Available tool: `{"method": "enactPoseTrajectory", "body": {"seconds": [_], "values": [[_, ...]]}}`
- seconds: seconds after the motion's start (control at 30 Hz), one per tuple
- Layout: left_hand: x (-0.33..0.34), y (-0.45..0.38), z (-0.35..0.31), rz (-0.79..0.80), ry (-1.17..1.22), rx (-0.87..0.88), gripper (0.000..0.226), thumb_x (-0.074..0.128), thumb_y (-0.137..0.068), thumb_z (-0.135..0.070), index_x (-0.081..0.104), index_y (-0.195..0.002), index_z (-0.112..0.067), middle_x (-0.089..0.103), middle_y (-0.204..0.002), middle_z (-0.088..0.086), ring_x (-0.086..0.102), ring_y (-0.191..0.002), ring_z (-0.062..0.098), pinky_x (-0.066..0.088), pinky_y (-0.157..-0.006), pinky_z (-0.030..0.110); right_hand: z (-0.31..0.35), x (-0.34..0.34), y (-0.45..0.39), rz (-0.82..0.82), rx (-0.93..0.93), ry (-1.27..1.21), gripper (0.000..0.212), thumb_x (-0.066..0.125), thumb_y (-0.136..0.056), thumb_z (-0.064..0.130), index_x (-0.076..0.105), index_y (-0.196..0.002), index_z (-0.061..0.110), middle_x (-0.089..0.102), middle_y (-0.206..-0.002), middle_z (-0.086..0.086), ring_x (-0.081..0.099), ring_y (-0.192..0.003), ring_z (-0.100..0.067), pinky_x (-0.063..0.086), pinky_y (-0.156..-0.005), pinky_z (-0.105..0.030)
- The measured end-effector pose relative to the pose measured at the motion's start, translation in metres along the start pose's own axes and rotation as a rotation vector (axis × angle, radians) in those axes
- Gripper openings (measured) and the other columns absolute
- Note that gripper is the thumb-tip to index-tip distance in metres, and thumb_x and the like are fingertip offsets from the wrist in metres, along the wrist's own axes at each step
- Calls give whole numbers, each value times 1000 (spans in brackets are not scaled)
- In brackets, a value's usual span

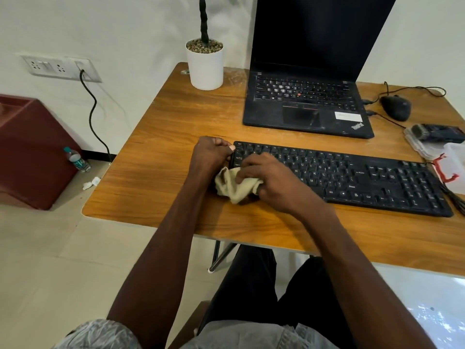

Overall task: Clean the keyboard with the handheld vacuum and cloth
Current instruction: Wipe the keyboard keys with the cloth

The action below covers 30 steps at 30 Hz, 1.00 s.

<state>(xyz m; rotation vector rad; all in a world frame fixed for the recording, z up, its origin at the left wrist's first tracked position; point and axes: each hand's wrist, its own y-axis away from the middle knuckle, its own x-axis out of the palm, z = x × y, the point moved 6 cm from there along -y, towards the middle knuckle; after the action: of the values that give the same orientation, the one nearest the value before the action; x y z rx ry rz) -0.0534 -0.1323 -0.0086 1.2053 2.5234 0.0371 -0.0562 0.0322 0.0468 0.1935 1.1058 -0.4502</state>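
A black full-size keyboard (352,177) lies across the wooden table (161,137). My right hand (271,182) grips a crumpled cream cloth (232,186) and presses it on the keyboard's near left corner. My left hand (214,153) holds the keyboard's left end, its thumb on the top left corner. The handheld vacuum (437,133), dark with a brush tip, lies at the table's right edge, well away from both hands.
An open black laptop (307,107) stands behind the keyboard, a wired mouse (396,107) to its right. A white plant pot (205,66) is at the back left. Clear plastic boxes (455,157) and a red clip (444,172) crowd the right edge.
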Motion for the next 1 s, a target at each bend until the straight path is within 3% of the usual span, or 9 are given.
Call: {"method": "enactPoseTrajectory", "body": {"seconds": [0.1, 0.17, 0.4, 0.5, 0.63, 0.7, 0.83, 1.0], "values": [[2, 1, 0, 6, 6, -7, 9, 64, -91, -12, 66, -88, -4, 61, -61, 5, 51, -40, 11, 40, -38, 22, -33, -24, 24, 33, 120, -8, 26, 58, -88, 2, 69, -104, 19, 57, -117, 2, 44, -110, -15, 35, -89, -29], [4, 1, 0, -3, -1, -12, 9, 63, -91, -13, 65, -87, -5, 60, -61, 4, 51, -41, 11, 40, -37, 22, -45, -32, 25, -20, 191, 12, 27, 58, -87, 0, 70, -103, 18, 57, -112, 4, 46, -111, -16, 33, -88, -26], [4, 1, 0, -71, -56, 46, 13, 66, -88, -17, 69, -78, -10, 66, -68, 7, 58, -59, 18, 48, -59, 29, 4, 3, 13, -217, 187, 16, 34, 60, -84, -1, 68, -112, 17, 55, -116, 3, 39, -107, -12, 35, -90, -25], [6, 2, 1, -72, -65, 29, 18, 63, -91, -18, 64, -73, -16, 63, -62, 4, 53, -47, 15, 43, -45, 24, -35, -18, 44, -350, 439, 29, 36, 61, -84, -1, 68, -114, 17, 57, -123, 2, 44, -113, -13, 37, -97, -27], [8, 4, -1, -100, -118, 37, 10, 62, -92, -21, 66, -85, -15, 68, -78, 5, 56, -56, 15, 40, -44, 22, -55, -39, 72, -580, 736, 100, 36, 64, -82, -1, 68, -116, 11, 62, -123, -10, 58, -107, -24, 49, -89, -35], [8, 5, -3, -111, -150, 53, 9, 62, -90, -22, 68, -94, -17, 71, -84, 6, 56, -58, 17, 41, -49, 23, -34, -29, 60, -579, 699, 78, 34, 65, -83, 1, 66, -116, 9, 62, -120, -8, 60, -101, -23, 53, -88, -34], [7, 8, -8, -86, -166, 111, 23, 62, -90, -23, 68, -112, -24, 73, -93, 5, 66, -70, 18, 53, -61, 30, 4, -2, 44, -469, 423, 22, 39, 64, -82, 0, 65, -120, 10, 59, -118, -4, 56, -103, -17, 50, -93, -30], [9, 14, -10, -95, -154, 139, 27, 58, -90, -17, 71, -111, -27, 73, -103, -2, 67, -78, 14, 57, -66, 31, -60, -38, 99, -694, 823, -18, 33, 67, -82, 5, 68, -114, 12, 64, -117, -6, 61, -96, -19, 53, -87, -34]]}}
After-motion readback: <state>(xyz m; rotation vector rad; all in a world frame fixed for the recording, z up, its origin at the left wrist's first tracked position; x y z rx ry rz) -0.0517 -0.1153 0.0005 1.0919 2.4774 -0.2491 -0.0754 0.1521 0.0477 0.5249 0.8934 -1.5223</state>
